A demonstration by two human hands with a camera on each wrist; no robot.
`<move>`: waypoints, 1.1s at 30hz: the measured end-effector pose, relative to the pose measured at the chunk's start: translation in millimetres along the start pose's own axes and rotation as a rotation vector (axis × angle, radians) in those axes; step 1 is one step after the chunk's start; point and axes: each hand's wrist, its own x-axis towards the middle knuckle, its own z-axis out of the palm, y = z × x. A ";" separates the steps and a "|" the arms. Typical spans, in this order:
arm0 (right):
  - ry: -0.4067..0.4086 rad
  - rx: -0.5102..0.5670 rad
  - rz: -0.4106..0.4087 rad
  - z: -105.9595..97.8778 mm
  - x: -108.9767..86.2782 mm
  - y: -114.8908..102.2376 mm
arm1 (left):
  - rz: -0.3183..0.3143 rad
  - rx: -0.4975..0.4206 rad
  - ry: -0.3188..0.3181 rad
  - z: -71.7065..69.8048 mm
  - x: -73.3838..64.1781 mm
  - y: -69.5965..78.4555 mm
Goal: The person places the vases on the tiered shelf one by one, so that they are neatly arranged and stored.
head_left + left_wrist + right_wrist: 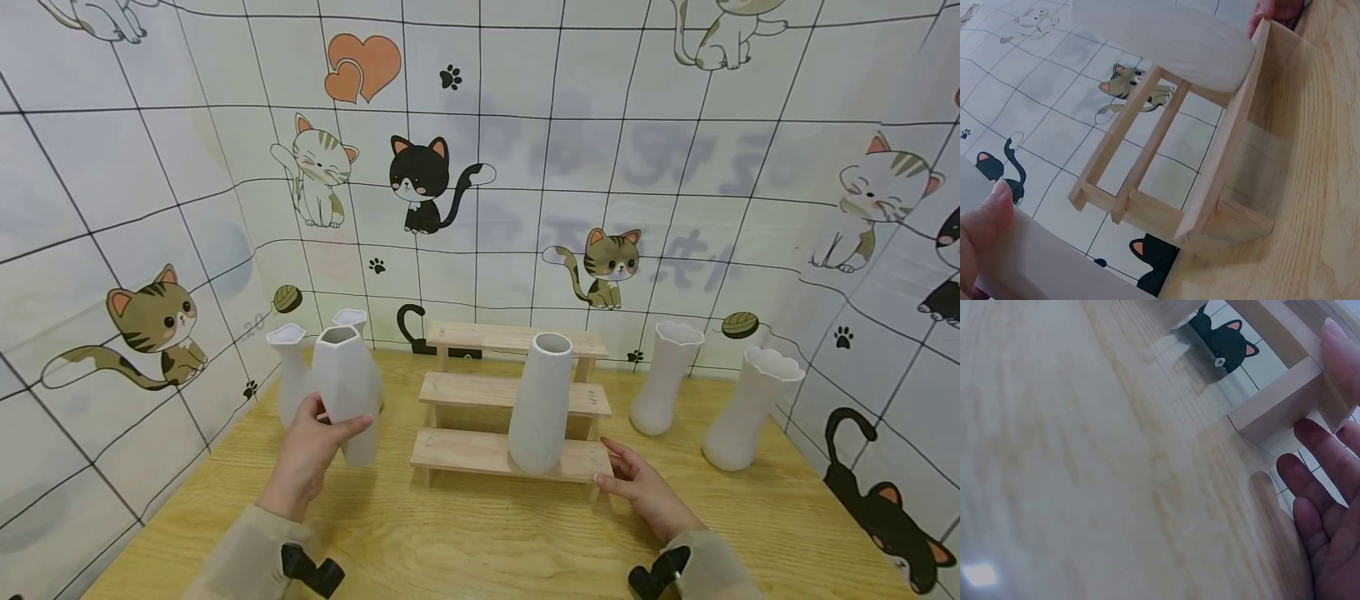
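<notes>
A white faceted vase (pixel 343 375) is held upright by my left hand (pixel 311 450), with thumb and fingers round its lower part. In the left wrist view that vase (pixel 1047 259) slants across the bottom left corner under the thumb. My right hand (pixel 645 492) pinches the right end of a three-step wooden stand (pixel 465 452) at its lowest step. Seen from the right wrist, the thumb and fingertips sit either side of the step's end, by a leg (pixel 1282 403). A tall, smooth tapered white vase (pixel 542 408) stands on the lowest step, right of its middle.
Two white vases with wavy rims, one farther back (pixel 660 387) and one nearer (pixel 742 417), stand right of the stand. Behind the held vase are more white vases, including a flared one (pixel 291 375). Cat-patterned sheeting (pixel 510 167) encloses the wooden table (pixel 465 550).
</notes>
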 end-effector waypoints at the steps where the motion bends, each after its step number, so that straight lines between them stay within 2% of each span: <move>1: 0.000 0.002 0.000 0.1 -0.3 -0.1 | -0.001 -0.002 -0.012 0.9 -0.6 1.7; 8: -0.001 -0.015 0.004 -0.7 0.1 0.1 | -0.001 -0.015 -0.065 9.0 -1.3 13.6; 15: 0.001 -0.005 0.013 -1.1 1.0 1.8 | 0.038 -0.028 -0.131 21.2 -2.2 20.6; 24: 0.011 0.006 0.021 -1.3 0.7 1.9 | 0.006 -0.031 -0.145 42.3 -0.2 23.2; 33: 0.014 0.014 0.015 -1.7 1.0 3.8 | 0.007 -0.059 -0.168 61.9 2.1 24.1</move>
